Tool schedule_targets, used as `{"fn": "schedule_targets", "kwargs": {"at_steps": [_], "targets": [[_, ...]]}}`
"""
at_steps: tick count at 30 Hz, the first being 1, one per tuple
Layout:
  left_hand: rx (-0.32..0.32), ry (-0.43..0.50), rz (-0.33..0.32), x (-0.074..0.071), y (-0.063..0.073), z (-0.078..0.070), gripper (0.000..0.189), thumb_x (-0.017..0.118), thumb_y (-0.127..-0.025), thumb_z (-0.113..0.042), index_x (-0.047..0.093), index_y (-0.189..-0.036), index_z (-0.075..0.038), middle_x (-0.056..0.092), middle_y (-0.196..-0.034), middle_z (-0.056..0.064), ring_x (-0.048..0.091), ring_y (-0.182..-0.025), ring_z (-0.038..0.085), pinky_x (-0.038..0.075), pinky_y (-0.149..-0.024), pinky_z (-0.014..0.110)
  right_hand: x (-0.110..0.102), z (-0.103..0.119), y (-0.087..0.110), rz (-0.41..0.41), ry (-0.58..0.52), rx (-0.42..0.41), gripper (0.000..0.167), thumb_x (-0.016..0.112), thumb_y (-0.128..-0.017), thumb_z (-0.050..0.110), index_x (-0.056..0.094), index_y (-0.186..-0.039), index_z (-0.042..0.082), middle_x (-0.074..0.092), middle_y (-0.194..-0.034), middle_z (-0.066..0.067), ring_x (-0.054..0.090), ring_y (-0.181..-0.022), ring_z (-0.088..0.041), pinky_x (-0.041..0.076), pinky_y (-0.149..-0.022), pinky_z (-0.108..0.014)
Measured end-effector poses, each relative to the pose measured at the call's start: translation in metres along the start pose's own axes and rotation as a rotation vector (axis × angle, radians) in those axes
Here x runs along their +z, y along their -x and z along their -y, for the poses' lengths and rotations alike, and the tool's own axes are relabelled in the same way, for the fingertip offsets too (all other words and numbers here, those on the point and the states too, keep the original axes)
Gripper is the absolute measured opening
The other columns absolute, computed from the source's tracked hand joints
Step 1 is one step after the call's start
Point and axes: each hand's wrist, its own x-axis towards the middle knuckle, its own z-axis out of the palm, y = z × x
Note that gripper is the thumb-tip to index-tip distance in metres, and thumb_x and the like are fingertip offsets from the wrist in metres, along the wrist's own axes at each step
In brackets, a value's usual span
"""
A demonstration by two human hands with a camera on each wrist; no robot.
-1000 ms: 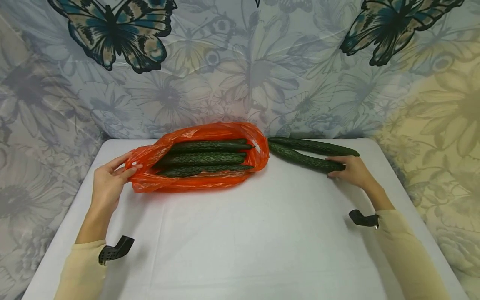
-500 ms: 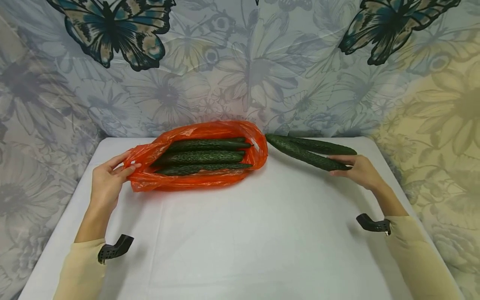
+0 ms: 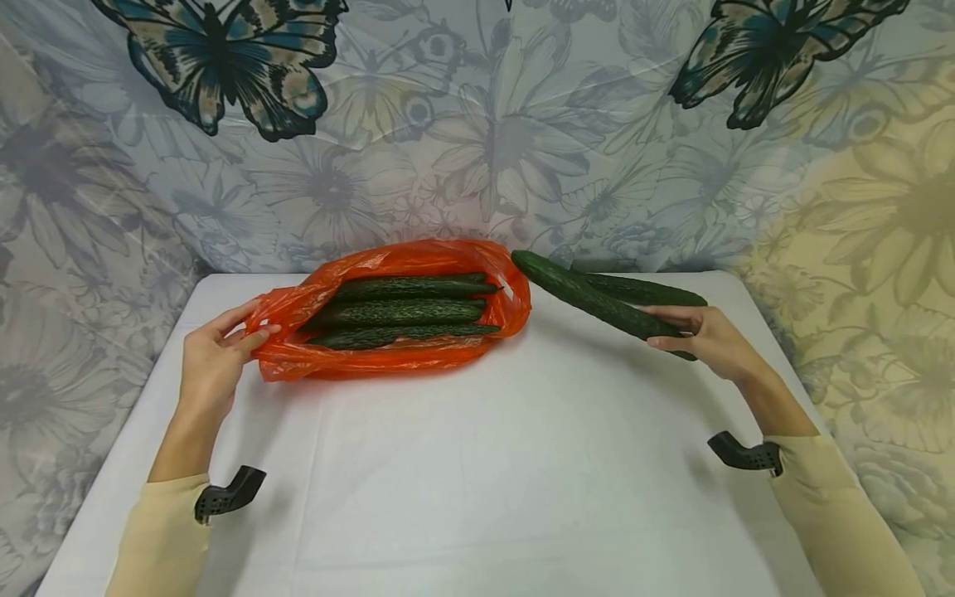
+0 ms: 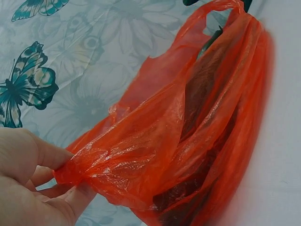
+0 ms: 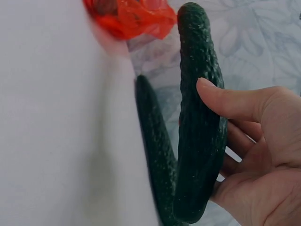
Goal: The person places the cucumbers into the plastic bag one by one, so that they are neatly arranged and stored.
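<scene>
My left hand (image 3: pixel 215 356) pinches the gathered left end of a red plastic bag (image 3: pixel 403 362); the left wrist view shows thumb and fingers on the film of the bag (image 4: pixel 136 155). Inside its wide mouth lie several cucumbers (image 3: pixel 395 313) side by side. On the right, my right hand (image 3: pixel 709 340) grips a cucumber (image 3: pixel 589 297) near its right end. Its far end is raised, tilted up beside the bag's right rim. Behind it another cucumber (image 3: pixel 656 290) lies on the table, partly covered by the held one. In the right wrist view, my thumb presses along the held cucumber (image 5: pixel 200 141).
The white table (image 3: pixel 462 481) spreads in front of the bag. A fabric backdrop (image 3: pixel 477 166) with butterflies and flowers rises directly behind the table's back edge. A black wrist device (image 3: pixel 230 495) sits on the left sleeve, another black device (image 3: pixel 746 454) on the right.
My right hand has lifted its cucumber off the table, and the far end has swung up and left toward the bag. The left hand and the bag stay nearly still.
</scene>
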Motion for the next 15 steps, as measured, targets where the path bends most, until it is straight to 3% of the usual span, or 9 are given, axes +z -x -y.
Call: {"fn": "schedule_targets", "kwargs": {"at_steps": [9, 15], "targets": [[0.008, 0.006, -0.004, 0.0, 0.002, -0.002, 0.055, 0.064, -0.092, 0.0, 0.046, -0.144, 0.002, 0.053, -0.137, 0.011, 0.069, -0.084, 0.003, 0.055, -0.073, 0.015, 0.003, 0.01, -0.006, -0.005, 0.042, -0.035, 0.065, 0.074, -0.088, 0.031, 0.05, -0.144, 0.008, 0.04, -0.15, -0.021, 0.043, -0.132, -0.037, 0.046, -0.072, -0.019], [0.029, 0.002, -0.014, 0.0, 0.001, -0.003, 0.053, 0.066, -0.091, 0.0, 0.049, -0.142, 0.001, 0.06, -0.121, 0.004, 0.07, -0.083, 0.004, 0.055, -0.071, 0.015, 0.007, 0.025, -0.01, 0.003, 0.067, -0.101, 0.059, 0.074, -0.088, 0.03, 0.055, -0.141, 0.01, 0.045, -0.147, -0.017, 0.042, -0.134, -0.035, 0.049, -0.08, -0.014]]}}
